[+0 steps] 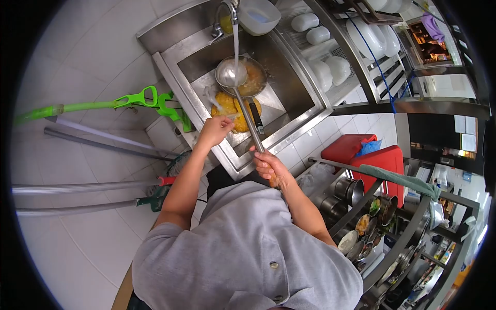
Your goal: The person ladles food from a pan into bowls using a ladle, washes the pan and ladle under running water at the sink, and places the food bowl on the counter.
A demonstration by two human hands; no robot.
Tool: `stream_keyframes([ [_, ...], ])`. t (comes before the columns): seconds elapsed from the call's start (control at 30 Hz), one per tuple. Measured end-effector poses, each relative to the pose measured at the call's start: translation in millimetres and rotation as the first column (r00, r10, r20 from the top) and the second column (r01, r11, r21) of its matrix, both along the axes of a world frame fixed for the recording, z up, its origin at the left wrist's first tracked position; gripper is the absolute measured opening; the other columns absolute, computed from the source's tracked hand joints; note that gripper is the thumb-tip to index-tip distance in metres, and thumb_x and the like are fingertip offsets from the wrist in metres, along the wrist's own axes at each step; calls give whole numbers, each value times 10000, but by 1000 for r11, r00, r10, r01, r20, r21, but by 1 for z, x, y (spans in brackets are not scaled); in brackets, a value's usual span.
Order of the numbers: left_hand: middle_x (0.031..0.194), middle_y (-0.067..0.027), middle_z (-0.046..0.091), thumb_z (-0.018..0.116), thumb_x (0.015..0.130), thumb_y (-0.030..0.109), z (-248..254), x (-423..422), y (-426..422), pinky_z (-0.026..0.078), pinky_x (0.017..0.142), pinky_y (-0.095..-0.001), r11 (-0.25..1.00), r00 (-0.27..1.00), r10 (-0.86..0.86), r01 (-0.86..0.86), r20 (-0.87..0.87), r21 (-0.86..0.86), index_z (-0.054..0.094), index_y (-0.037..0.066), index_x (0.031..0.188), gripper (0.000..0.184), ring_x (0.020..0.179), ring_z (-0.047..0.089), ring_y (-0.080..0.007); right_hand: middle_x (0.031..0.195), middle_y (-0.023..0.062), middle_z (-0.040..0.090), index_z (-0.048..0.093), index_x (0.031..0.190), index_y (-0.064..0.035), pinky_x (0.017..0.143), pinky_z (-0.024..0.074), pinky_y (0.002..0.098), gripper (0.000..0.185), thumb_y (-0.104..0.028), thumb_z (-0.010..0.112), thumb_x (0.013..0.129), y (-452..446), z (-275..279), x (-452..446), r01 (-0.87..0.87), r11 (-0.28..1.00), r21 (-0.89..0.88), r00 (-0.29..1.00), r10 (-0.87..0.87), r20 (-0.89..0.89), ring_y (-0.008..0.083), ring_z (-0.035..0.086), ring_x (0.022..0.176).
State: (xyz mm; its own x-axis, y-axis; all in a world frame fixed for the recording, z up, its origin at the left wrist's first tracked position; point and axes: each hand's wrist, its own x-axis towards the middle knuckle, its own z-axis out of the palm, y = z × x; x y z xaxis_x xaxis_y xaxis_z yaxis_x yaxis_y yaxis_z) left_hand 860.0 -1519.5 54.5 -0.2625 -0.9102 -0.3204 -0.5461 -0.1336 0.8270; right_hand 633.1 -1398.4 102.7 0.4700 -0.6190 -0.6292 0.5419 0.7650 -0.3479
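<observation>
My right hand [269, 168] is wrapped around the long handle of a metal ladle [250, 120]. The ladle's round bowl [231, 73] sits under the running tap [226, 13], and water falls into it. Behind the bowl is a round pan [254, 80] with cloudy orange-brown liquid. My left hand [217, 130] has its fingers pinched over the near left part of the sink, on something pale I cannot make out. Just beyond its fingertips lie lumpy yellow pieces [240, 123]. A black handle [257, 119] rests beside them.
A steel sink [292, 121] surrounds these things. A translucent tub [258, 18] stands by the tap. White bowls [338, 70] sit on racks to the right. Green-handled poles [137, 98] lean at left. A red bin [380, 163] and a shelf with pots [349, 191] are at right.
</observation>
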Motion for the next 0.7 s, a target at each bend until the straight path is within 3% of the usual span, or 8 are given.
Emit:
stream_keyframes([
  [0.43, 860, -136, 733, 719, 860, 244, -13, -6, -26, 535, 721, -324, 995, 994, 100, -100, -34, -18, 725, 19, 997, 264, 779, 704, -222, 583, -45, 355, 513, 1178, -130, 291, 260, 204, 171, -188, 526, 1018, -1, -6, -18, -91, 996, 16, 971, 93, -219, 28, 282, 340],
  [0.5, 848, -134, 731, 717, 858, 250, -8, -10, -30, 533, 717, -325, 994, 997, 80, -82, -21, -69, 728, 21, 1003, 271, 765, 701, -220, 582, -35, 368, 489, 1178, -108, 285, 289, 205, 177, -175, 509, 1015, 0, -9, -19, -55, 998, 17, 998, 56, -40, 39, 301, 332],
  [0.53, 848, -134, 731, 717, 858, 250, -4, -12, -32, 533, 717, -325, 994, 997, 80, -81, -20, -69, 728, 21, 1003, 271, 765, 701, -220, 582, -35, 368, 489, 1178, -108, 285, 289, 205, 177, -175, 509, 1015, 1, -10, -19, -55, 998, 17, 998, 55, -39, 39, 301, 332],
  [0.6, 845, -131, 732, 712, 857, 257, 2, -13, -34, 538, 731, -327, 995, 998, 70, -69, 5, -69, 733, 24, 999, 273, 778, 704, -217, 613, -12, 400, 443, 1150, -75, 297, 339, 217, 146, -123, 447, 1013, 2, -11, -18, 112, 974, 196, 887, -187, 422, 51, 331, 337],
  [0.63, 845, -131, 732, 712, 857, 257, -1, -11, -35, 538, 731, -327, 996, 998, 67, -67, 10, -65, 733, 24, 999, 273, 778, 704, -217, 613, -12, 400, 443, 1150, -75, 297, 339, 217, 146, -123, 447, 1013, 2, -12, -16, 113, 973, 201, 885, -191, 425, 51, 331, 337],
  [0.7, 847, -131, 733, 710, 854, 279, -6, -7, -36, 544, 746, -331, 996, 997, 67, -68, -29, -61, 737, 31, 1001, 290, 790, 707, -221, 634, 3, 417, 414, 1155, -41, 305, 395, 231, 165, -80, 387, 997, 1, -12, -12, 122, 939, 321, 583, -330, 743, 67, 375, 341],
])
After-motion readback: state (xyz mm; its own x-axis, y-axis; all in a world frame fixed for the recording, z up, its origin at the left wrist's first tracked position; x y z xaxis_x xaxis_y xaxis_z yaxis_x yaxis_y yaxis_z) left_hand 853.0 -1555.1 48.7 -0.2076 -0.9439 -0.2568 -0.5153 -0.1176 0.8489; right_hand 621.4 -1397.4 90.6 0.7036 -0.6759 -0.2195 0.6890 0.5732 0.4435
